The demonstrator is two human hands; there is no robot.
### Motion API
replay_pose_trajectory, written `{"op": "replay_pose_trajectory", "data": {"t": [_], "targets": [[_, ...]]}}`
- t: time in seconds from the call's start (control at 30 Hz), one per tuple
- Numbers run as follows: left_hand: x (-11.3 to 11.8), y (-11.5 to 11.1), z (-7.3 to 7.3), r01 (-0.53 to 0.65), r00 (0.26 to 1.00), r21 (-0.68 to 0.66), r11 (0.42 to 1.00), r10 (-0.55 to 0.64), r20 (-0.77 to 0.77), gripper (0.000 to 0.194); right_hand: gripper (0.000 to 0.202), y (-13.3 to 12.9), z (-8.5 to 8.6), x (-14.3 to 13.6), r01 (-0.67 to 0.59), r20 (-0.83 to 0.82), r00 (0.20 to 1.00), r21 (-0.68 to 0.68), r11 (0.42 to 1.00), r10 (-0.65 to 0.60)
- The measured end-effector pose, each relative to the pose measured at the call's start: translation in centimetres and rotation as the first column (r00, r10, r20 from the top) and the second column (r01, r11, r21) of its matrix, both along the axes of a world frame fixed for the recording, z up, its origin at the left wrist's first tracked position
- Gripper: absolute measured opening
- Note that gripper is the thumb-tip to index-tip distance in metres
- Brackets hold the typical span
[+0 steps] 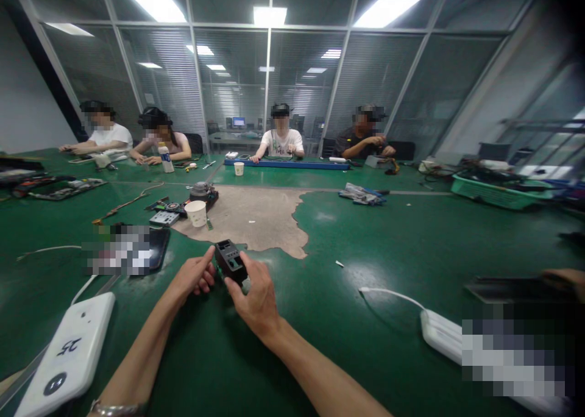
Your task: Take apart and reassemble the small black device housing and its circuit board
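Observation:
A small black plastic housing (231, 260), with slots and openings in its top face and a bit of green at its side, is held tilted just above the green table. My right hand (258, 298) grips its right side and near end between thumb and fingers. At its left edge is my left hand (200, 275), thumb against the far left corner and the other fingers curled in. What lies under the housing is hidden. Beyond my hands, a brown mat (260, 216) covers part of the tabletop.
A paper cup (196, 214) and dismantled electronic parts (164, 217) stand on the left. A phone (155, 249) and white power banks (68, 350) with cables lie nearby. Gloves (363, 194) and a green basket (498, 192) are farther right. Several people sit across; another person's hand (567, 278) shows at right.

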State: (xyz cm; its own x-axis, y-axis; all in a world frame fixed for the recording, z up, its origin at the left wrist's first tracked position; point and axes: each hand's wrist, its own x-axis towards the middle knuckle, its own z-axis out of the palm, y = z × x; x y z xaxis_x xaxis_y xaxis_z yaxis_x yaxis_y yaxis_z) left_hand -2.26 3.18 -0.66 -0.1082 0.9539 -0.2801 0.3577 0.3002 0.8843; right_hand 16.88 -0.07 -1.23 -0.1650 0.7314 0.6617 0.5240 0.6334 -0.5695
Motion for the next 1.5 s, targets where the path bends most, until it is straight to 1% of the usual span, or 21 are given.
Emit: {"op": "replay_pose_trajectory", "data": {"t": [0.07,0.23,0.47,0.7,0.8,0.97,1.07,1.13,1.27,1.4,1.5], "targets": [[0.0,-0.1,0.1,0.009,1.0,0.01,1.0,-0.009,-0.003,0.073,0.053,-0.2,0.0,-0.1,0.003,0.009,1.0,0.006,1.0,-0.003],[0.2,-0.1,0.3,-0.026,0.999,-0.008,1.0,0.026,-0.045,0.076,0.054,-0.2,0.0,-0.3,0.017,0.021,1.0,0.034,0.999,-0.018],[0.3,-0.2,0.4,0.022,1.0,0.039,0.999,-0.021,-0.018,0.072,0.057,-0.5,0.1,-0.3,-0.017,0.028,0.999,0.001,1.0,0.017],[0.2,-0.2,0.7,0.034,0.999,0.053,0.998,-0.032,-0.022,0.069,0.056,-0.7,0.3,-0.5,-0.013,0.041,0.999,-0.008,1.0,0.014],[-0.1,-0.1,0.6,0.023,0.997,0.074,0.997,-0.018,-0.071,0.066,0.056,-0.5,0.3,-0.7,-0.009,0.058,0.998,-0.005,1.0,0.009],[-0.3,-0.2,0.4,-0.012,0.986,0.15,0.989,0.037,-0.165,0.06,0.054,-0.4,0.2,-0.8,-0.001,0.058,0.998,-0.033,0.999,0.003],[-0.3,-0.2,0.4,-0.028,0.98,0.177,0.984,0.062,-0.191,0.058,0.052,-0.5,0.1,-0.7,-0.019,0.059,0.998,-0.05,0.999,0.022],[-0.3,-0.2,0.4,-0.023,0.98,0.18,0.983,0.058,-0.191,0.058,0.054,-0.7,-0.1,-0.7,-0.022,0.058,0.998,-0.046,0.999,0.025],[-0.2,-0.2,0.3,0.011,0.988,0.125,0.992,0.009,-0.155,0.061,0.063,-0.5,-0.8,-0.7,-0.017,0.057,0.998,-0.021,1.0,0.018],[0.2,-0.4,0.3,0.145,0.982,0.002,0.989,-0.143,-0.123,0.065,0.056,-0.2,-1.6,-0.7,-0.014,0.105,0.994,-0.044,0.999,0.018],[0.3,-0.4,0.3,0.203,0.973,-0.034,0.979,-0.206,-0.106,0.066,0.06,-0.2,-1.9,-0.7,-0.019,0.139,0.99,-0.061,0.998,0.027]]}}
